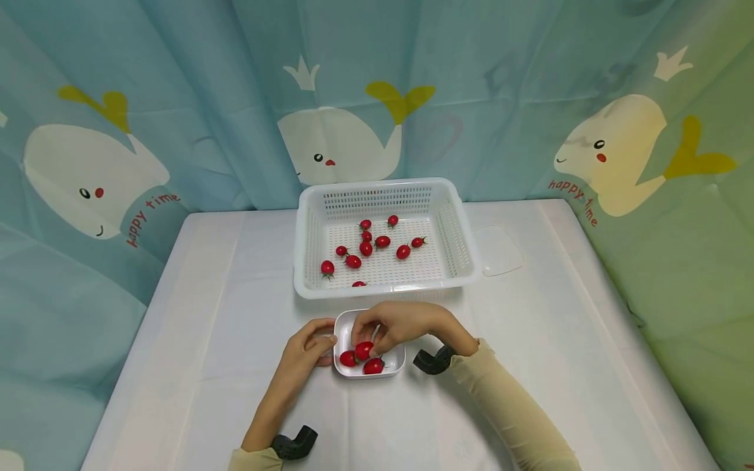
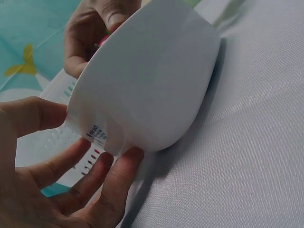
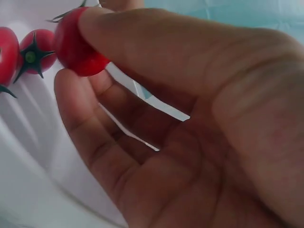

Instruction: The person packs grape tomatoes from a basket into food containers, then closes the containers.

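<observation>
A tomato [image 3: 76, 47] is pinched by the right hand's [image 1: 393, 322] downturned fingers, left hand [image 1: 302, 353] spread against the dish [image 2: 152, 76].

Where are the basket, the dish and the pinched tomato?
Basket [image 1: 400, 288]: head view, on its near rim.
Dish [image 2: 147, 85]: left wrist view, on its outer surface.
Pinched tomato [image 3: 71, 40]: right wrist view, on its red skin.

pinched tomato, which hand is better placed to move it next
Probably the right: the right hand already pinches the tomato between thumb and finger, while the left hand is on the outer side of the small white container.
</observation>
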